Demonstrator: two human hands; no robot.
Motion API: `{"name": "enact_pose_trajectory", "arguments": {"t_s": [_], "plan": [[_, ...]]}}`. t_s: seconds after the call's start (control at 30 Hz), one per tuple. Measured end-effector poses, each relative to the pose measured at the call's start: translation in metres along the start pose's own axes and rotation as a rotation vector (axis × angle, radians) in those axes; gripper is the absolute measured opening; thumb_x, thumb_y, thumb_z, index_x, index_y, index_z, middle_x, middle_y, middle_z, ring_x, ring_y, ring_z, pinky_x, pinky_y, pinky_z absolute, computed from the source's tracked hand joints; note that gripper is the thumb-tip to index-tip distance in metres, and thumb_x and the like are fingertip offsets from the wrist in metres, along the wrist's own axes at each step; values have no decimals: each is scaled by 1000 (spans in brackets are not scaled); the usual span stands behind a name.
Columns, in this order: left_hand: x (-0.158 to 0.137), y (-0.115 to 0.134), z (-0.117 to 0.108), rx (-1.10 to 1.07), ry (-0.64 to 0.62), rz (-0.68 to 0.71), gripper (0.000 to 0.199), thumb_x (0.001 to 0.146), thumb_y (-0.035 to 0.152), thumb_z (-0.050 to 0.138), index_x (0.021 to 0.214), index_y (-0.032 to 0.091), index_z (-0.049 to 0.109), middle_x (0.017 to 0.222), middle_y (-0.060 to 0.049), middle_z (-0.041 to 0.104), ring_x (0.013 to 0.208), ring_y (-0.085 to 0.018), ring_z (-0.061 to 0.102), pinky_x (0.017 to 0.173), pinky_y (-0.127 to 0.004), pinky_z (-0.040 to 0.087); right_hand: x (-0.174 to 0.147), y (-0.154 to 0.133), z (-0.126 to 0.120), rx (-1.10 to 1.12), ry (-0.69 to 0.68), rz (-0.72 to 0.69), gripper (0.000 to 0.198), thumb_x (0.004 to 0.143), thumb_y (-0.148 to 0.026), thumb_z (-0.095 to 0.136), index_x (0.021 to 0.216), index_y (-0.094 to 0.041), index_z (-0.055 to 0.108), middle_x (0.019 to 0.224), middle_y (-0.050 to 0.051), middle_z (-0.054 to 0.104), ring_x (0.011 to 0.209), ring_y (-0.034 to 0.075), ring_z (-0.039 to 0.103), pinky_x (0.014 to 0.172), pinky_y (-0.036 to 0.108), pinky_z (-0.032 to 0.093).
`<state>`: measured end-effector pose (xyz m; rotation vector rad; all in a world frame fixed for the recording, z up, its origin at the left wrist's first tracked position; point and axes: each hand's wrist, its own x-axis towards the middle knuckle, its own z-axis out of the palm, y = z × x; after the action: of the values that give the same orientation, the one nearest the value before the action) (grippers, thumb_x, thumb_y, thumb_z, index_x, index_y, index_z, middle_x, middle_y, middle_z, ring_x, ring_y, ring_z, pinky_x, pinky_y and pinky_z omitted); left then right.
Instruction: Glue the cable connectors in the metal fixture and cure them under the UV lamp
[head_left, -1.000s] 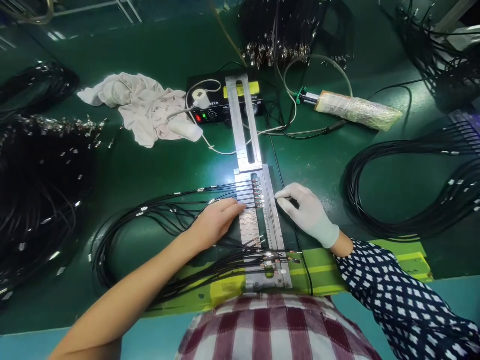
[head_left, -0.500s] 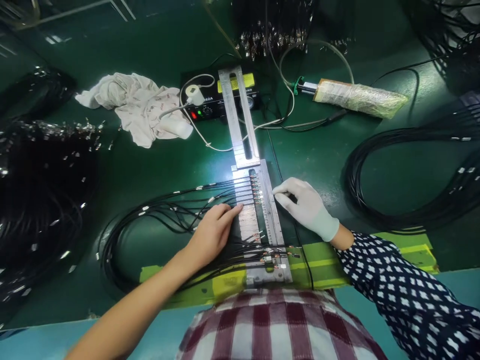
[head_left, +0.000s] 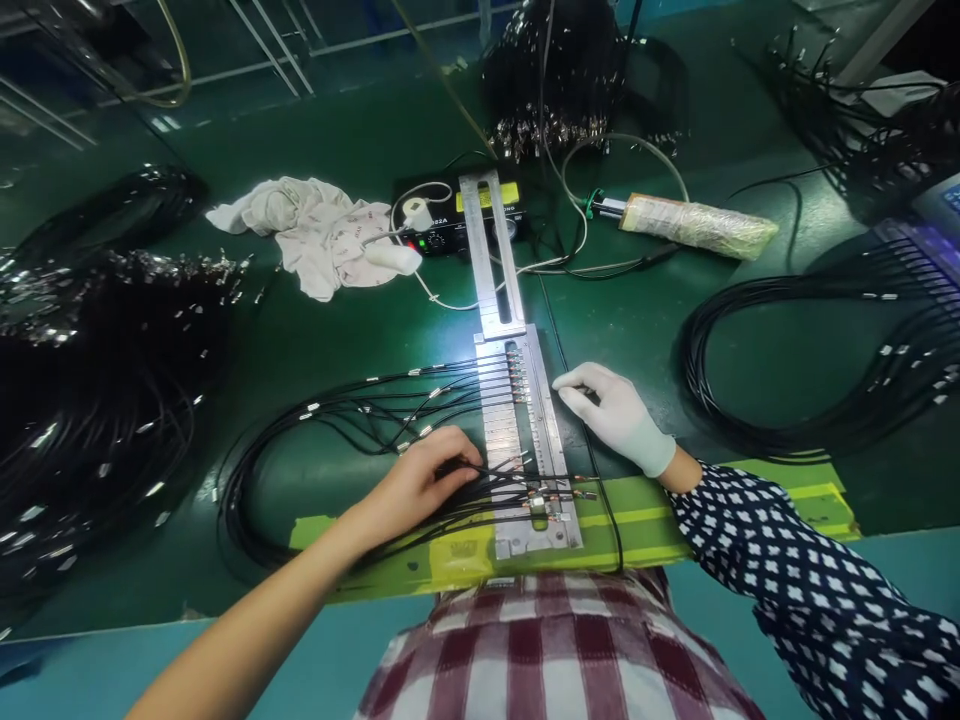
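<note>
My bare left hand (head_left: 426,482) is curled beside the metal fixture (head_left: 504,425). Its thumb and forefinger close on a black cable among the loose cables (head_left: 450,520) crossing the fixture's near end. On the upper part of the fixture, several cables (head_left: 457,368) lie side by side, their stripped ends over the slot. My right hand (head_left: 619,415), in a white glove, rests just right of the fixture's edge. Its thumb and forefinger are pinched together, and whatever may be between them is hidden. A slotted metal arm (head_left: 474,255) extends from the fixture's far end.
Behind the fixture stands a black control box (head_left: 431,240) with lit lamps. A white cloth (head_left: 315,235) lies left of it, a wrapped tool (head_left: 697,228) right of it. Cable coils (head_left: 697,370) flank the work, and yellow-green tape (head_left: 652,520) runs along the table's near edge.
My left hand has drawn back from the fixture's middle toward its near end, and its fingers now close on a cable. My right hand stays beside the fixture. The view has tilted up slightly.
</note>
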<state>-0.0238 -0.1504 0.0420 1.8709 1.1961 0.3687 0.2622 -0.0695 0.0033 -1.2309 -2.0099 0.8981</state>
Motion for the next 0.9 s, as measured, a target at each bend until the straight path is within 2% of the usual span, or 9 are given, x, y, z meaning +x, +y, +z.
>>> {"name": "enact_pose_trajectory", "arguments": {"t_s": [0.1, 0.2, 0.27, 0.4, 0.5, 0.57, 0.7, 0.9], "plan": [[5, -3, 4, -72, 179, -24, 9, 94, 25, 56, 88, 19, 60, 88, -1, 60, 85, -13, 55, 78, -26, 44, 0, 0, 0, 5, 9, -1, 11, 93, -23, 57, 95, -23, 68, 91, 1, 69, 85, 19, 62, 79, 35, 46], [15, -3, 10, 19, 319, -3, 9, 95, 24, 52, 90, 19, 58, 88, -1, 59, 84, -13, 54, 77, -26, 44, -1, -1, -1, 51, -6, -45, 12, 93, -23, 56, 95, -23, 68, 93, 1, 69, 87, 19, 63, 81, 35, 47], [24, -2, 16, 73, 320, 23, 9, 96, 23, 49, 98, 18, 57, 93, -3, 59, 87, -14, 55, 80, -27, 45, -2, -1, -1, 69, -47, -114, 13, 94, -22, 56, 94, -23, 69, 93, 1, 69, 89, 19, 63, 83, 36, 46], [44, 5, 31, 156, 240, 74, 25, 95, 27, 51, 118, 17, 53, 101, -6, 61, 91, -17, 56, 83, -30, 46, -3, -1, 0, 26, -74, -183, 13, 95, -21, 55, 93, -23, 68, 92, 1, 68, 88, 18, 61, 85, 36, 44], [55, 12, 40, 240, 183, 113, 23, 98, 32, 47, 113, 19, 60, 95, -5, 60, 88, -18, 55, 79, -31, 45, -4, -2, 2, -26, -95, -283, 7, 90, -25, 64, 96, -23, 67, 97, 3, 66, 92, 20, 59, 85, 38, 43], [58, 15, 42, 283, 192, 125, 24, 99, 32, 44, 106, 21, 64, 92, -5, 60, 86, -18, 54, 78, -31, 44, -6, -3, 5, -102, -128, -377, 13, 84, -29, 72, 94, -22, 67, 99, 5, 65, 94, 22, 58, 84, 40, 42], [44, 4, 32, 358, 258, 138, 20, 99, 29, 45, 101, 19, 63, 95, -5, 61, 91, -18, 54, 80, -32, 43, -8, -6, 10, -162, -138, -394, 7, 87, -27, 69, 87, -21, 66, 96, 4, 65, 92, 22, 57, 82, 39, 42], [-11, -33, 2, 696, 428, 58, 14, 96, 24, 52, 102, 19, 63, 98, -7, 61, 92, -20, 53, 79, -35, 42, -5, -6, 10, -69, -127, -363, 2, 89, -22, 66, 87, -22, 66, 94, 3, 65, 90, 20, 57, 85, 39, 44]]}}
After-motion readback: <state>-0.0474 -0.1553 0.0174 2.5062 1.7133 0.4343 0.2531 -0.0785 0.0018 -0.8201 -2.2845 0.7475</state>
